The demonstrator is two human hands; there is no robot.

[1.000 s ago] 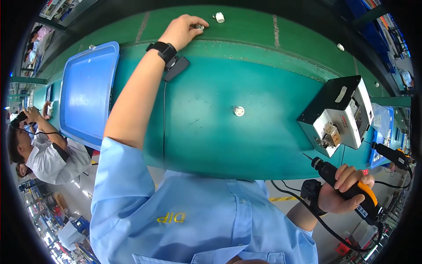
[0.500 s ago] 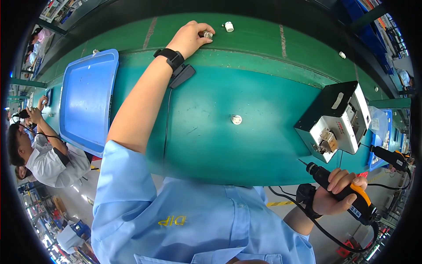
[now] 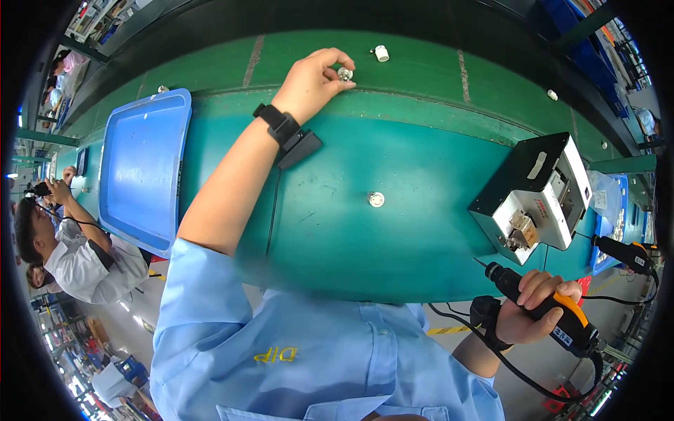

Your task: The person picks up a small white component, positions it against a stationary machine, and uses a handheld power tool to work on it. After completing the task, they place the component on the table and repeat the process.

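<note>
Over the edge between the green belt and the mat, my left hand (image 3: 313, 85) pinches a small white round fitting with metal on it, perhaps a lamp holder (image 3: 345, 74), between thumb and fingers. My right hand (image 3: 528, 317) is wrapped round a black and orange electric screwdriver (image 3: 507, 282), low at the right, its thin bit pointing up and left. A similar white round fitting (image 3: 377, 199) stands on the mat between my hands. Another white fitting (image 3: 381, 53) lies on the belt, just right of my left hand.
A blue tray (image 3: 144, 168) lies at the left. A black and silver boxy machine (image 3: 539, 186) stands at the right, beside a second screwdriver (image 3: 621, 254) and a blue bin (image 3: 609, 242). The green belt (image 3: 421, 77) runs along the far side. A co-worker (image 3: 77, 245) works at far left.
My left hand has drawn slightly nearer and to the right, still pinching the fitting. Belt seams and the fittings on the belt have shifted right. My right hand keeps its grip on the screwdriver.
</note>
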